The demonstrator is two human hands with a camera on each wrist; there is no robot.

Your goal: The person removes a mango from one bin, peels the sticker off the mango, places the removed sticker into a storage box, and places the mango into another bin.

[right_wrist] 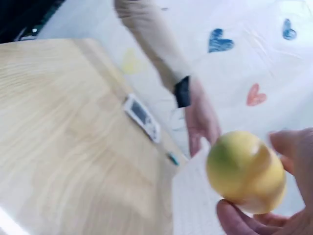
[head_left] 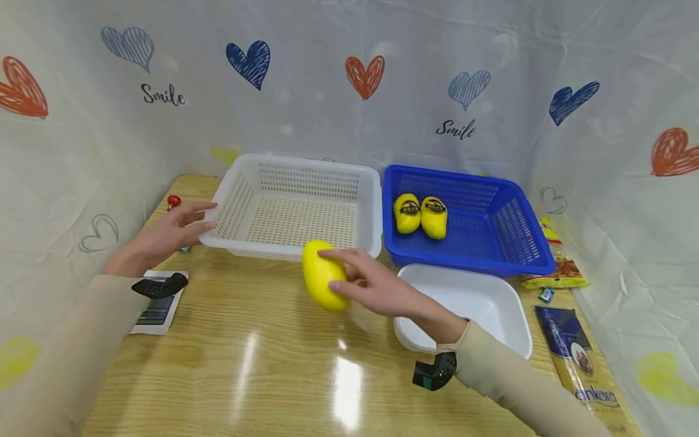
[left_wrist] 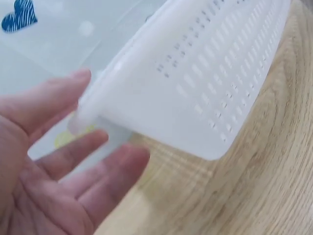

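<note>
A yellow mango (head_left: 322, 276) is pinched between the thumb and fingers of my right hand (head_left: 368, 282), in front of the white basket's near rim. In the right wrist view the mango (right_wrist: 244, 171) fills the space between thumb and fingers. My left hand (head_left: 173, 233) is at the left rim of the white slotted basket (head_left: 297, 252), its fingers fairly straight. From the left wrist, thumb and fingers of that hand (left_wrist: 63, 171) lie spread around the basket's corner (left_wrist: 142, 103). Two yellow mangoes (head_left: 434, 218) with black labels lie in the blue basket (head_left: 469, 264).
A white tub (head_left: 491, 309) stands in front of the blue basket. Along the right edge lie a snack bag (head_left: 562, 270) and a dark blue and gold packet (head_left: 579, 364). A white-framed device (head_left: 158, 309) lies by the left forearm, and a red wrapped candy (head_left: 173, 200) behind the left hand.
</note>
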